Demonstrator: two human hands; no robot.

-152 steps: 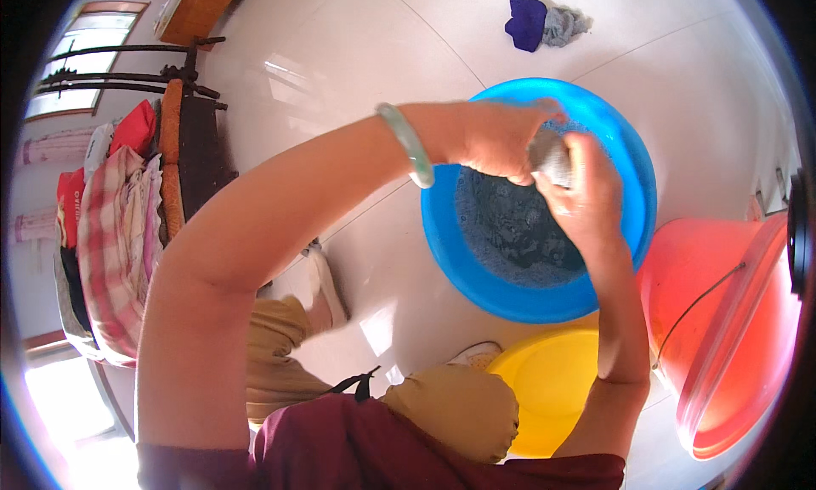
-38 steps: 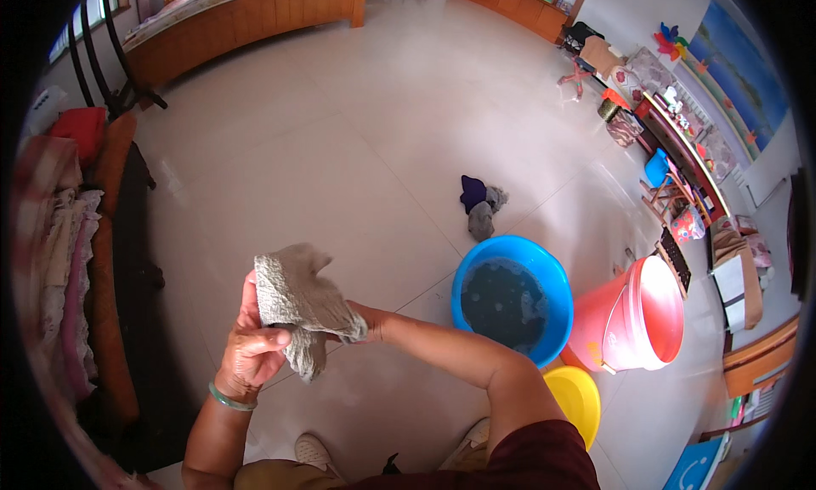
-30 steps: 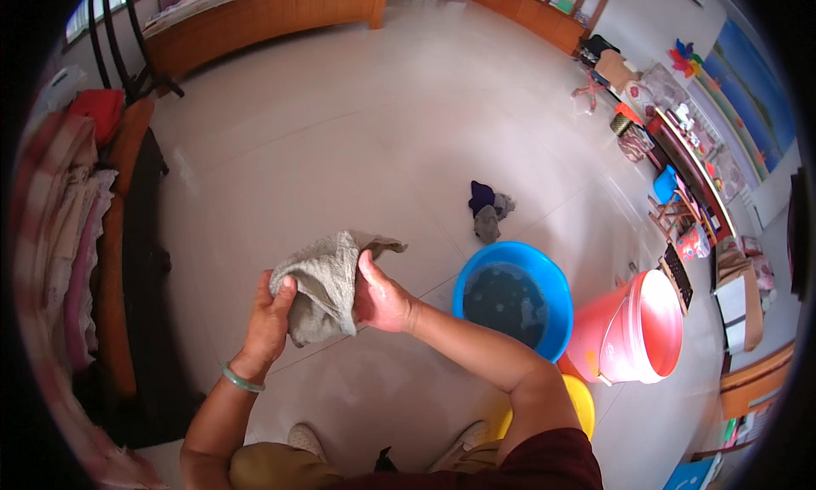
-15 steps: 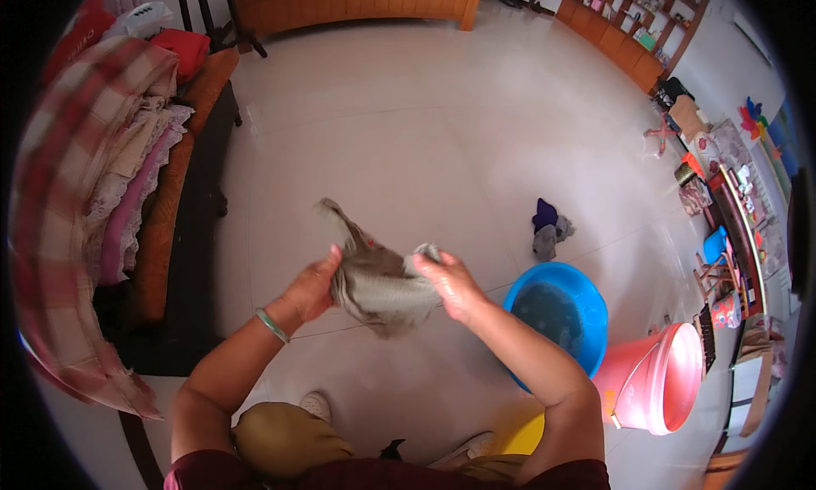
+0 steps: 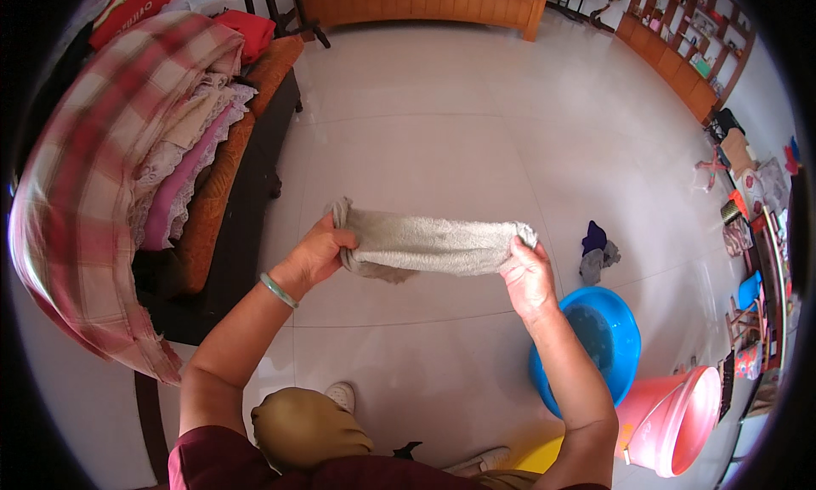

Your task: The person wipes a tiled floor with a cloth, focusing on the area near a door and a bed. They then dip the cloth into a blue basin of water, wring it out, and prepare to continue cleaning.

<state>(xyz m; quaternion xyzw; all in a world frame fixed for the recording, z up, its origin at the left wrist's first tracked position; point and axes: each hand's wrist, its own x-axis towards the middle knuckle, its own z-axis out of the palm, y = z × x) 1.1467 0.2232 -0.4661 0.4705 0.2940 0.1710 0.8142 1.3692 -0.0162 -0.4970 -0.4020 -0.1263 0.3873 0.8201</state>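
1. While both hands grip it, the towel [image 5: 433,245] is stretched level above the floor [image 5: 442,133], between the rack [image 5: 110,175] of draped laundry and the blue basin [image 5: 625,341].
2. Left hand [image 5: 316,254]: fingers clenched on one bunched end.
3. Right hand [image 5: 529,277]: fingers clenched on the other.
4. Step in hand, as I judge it: spreading the towel out; hanging it would call for a free stretch of rack.
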